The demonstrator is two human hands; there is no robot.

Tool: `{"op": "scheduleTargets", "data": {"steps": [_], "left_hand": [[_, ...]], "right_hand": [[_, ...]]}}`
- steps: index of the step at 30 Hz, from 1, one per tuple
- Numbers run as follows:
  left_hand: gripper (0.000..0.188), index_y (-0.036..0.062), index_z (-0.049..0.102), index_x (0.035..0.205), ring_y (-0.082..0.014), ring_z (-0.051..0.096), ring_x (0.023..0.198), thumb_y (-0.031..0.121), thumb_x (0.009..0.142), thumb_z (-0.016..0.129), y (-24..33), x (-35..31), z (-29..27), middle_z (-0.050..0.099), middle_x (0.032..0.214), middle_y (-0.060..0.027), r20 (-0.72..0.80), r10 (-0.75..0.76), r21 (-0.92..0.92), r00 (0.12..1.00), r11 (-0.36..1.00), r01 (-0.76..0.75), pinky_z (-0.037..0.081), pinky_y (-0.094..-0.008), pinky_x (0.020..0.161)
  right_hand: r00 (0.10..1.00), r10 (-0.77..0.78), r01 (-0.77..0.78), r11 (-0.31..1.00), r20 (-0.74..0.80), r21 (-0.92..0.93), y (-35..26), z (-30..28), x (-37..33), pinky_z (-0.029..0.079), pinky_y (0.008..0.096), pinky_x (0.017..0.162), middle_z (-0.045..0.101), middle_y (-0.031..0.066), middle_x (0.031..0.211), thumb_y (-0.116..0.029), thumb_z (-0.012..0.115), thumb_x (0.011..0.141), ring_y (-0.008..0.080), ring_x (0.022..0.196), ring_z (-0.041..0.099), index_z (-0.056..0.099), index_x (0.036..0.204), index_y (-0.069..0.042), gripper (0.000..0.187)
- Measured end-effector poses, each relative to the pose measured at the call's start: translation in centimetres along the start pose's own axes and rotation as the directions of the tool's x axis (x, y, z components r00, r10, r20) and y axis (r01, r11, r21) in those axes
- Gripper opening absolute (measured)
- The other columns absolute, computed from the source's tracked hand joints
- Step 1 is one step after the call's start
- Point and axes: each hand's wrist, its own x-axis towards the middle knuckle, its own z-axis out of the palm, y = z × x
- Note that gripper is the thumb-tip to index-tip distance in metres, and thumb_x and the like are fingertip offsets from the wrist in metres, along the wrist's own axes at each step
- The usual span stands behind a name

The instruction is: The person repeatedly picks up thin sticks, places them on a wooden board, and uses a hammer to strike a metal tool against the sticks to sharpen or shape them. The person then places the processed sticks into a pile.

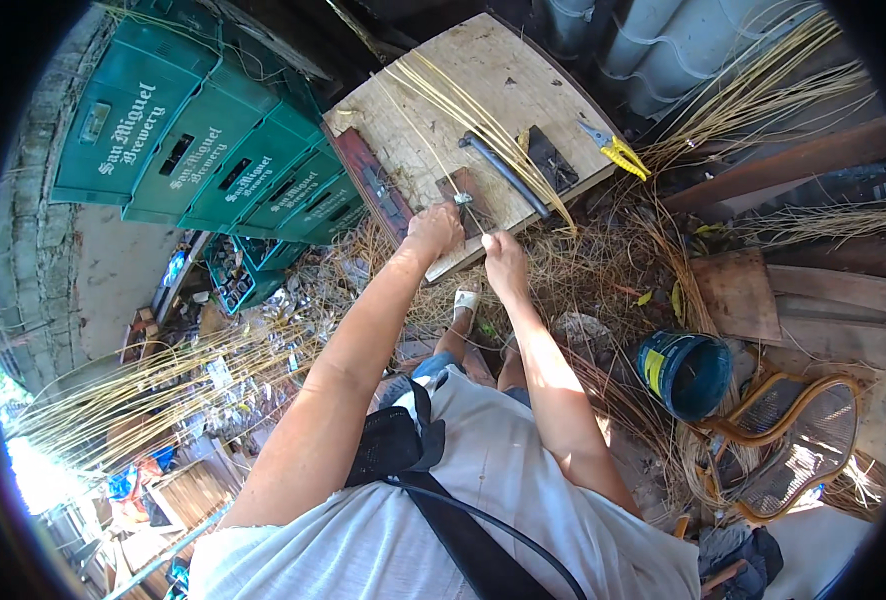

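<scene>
On the wooden board, a small metal piece sits on a reddish block near the front edge. My left hand is closed right beside the metal piece; its fingertips are partly hidden, so what they grip cannot be made out. A thin pale cane strand runs down the board to the metal piece. On the near side, my right hand pinches the strand's end between thumb and fingers. A dark-handled hammer and yellow-handled pliers lie to the right.
Several longer cane strands cross the board beside a dark flat piece. A dark red wooden bar lies along its left edge. Green crates are stacked left. A blue bucket and a cane-framed chair part stand right, amid loose cane shavings.
</scene>
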Motion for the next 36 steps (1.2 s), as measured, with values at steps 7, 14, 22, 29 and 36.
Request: {"op": "scheduleTargets", "data": {"steps": [7, 14, 22, 29, 36], "left_hand": [[0.035, -0.0011, 0.062, 0.100, -0.0379, 0.059, 0.105, 0.027, 0.084, 0.048, -0.9, 0.1, 1.8, 0.062, 0.107, -0.0258, 0.024, 0.008, -0.081, 1.000, 0.997, -0.006, 0.047, -0.0427, 0.090], [0.034, 0.0007, 0.063, 0.106, -0.0357, 0.060, 0.106, 0.021, 0.085, 0.044, -0.6, 0.5, 0.6, 0.062, 0.111, -0.0235, 0.075, -0.005, -0.089, 0.997, 0.996, 0.012, 0.048, -0.0401, 0.092], [0.038, -0.0023, 0.056, 0.111, -0.0380, 0.057, 0.109, 0.022, 0.084, 0.046, -0.5, 0.4, 0.4, 0.058, 0.115, -0.0263, 0.070, -0.039, -0.097, 0.997, 0.994, 0.046, 0.046, -0.0422, 0.094], [0.037, 0.0028, 0.059, 0.112, -0.0348, 0.058, 0.110, 0.024, 0.084, 0.046, -0.1, -0.3, -0.1, 0.060, 0.116, -0.0228, 0.077, -0.047, -0.046, 0.996, 0.998, 0.050, 0.047, -0.0397, 0.093], [0.036, 0.0030, 0.060, 0.111, -0.0374, 0.058, 0.109, 0.024, 0.085, 0.045, -1.0, -0.7, 2.0, 0.060, 0.116, -0.0232, 0.077, -0.047, -0.100, 0.996, 0.994, 0.054, 0.047, -0.0411, 0.093]], "right_hand": [[0.972, 0.236, -0.234, 0.961, -0.005, -0.150, 19.2, -12.4, -29.4, 0.048, 0.0367, 0.065, 0.061, 0.0167, 0.086, -0.012, 0.049, 0.093, 0.0288, 0.078, 0.062, 0.060, 0.091, -0.002, 0.015], [0.967, 0.132, 0.028, 0.798, 0.220, -0.602, 20.7, -16.2, -31.4, 0.047, 0.0442, 0.085, 0.063, 0.0181, 0.104, -0.031, 0.059, 0.087, 0.0370, 0.098, 0.059, 0.061, 0.107, -0.008, 0.031], [0.985, 0.059, -0.083, 0.986, 0.164, 0.146, -0.1, -1.0, -0.5, 0.047, 0.0388, 0.081, 0.065, 0.0160, 0.100, -0.032, 0.050, 0.092, 0.0309, 0.093, 0.063, 0.057, 0.107, -0.003, 0.033], [0.983, -0.160, 0.144, 0.976, -0.090, -0.163, 7.5, -5.5, -12.9, 0.051, 0.0388, 0.076, 0.065, 0.0143, 0.098, -0.010, 0.055, 0.085, 0.0332, 0.086, 0.063, 0.061, 0.105, -0.008, 0.021], [0.884, 0.434, -0.468, 0.808, -0.174, -0.359, 20.6, -22.3, -46.6, 0.045, 0.0408, 0.060, 0.058, 0.0174, 0.071, -0.018, 0.051, 0.090, 0.0340, 0.063, 0.058, 0.057, 0.083, -0.004, 0.017]]}}
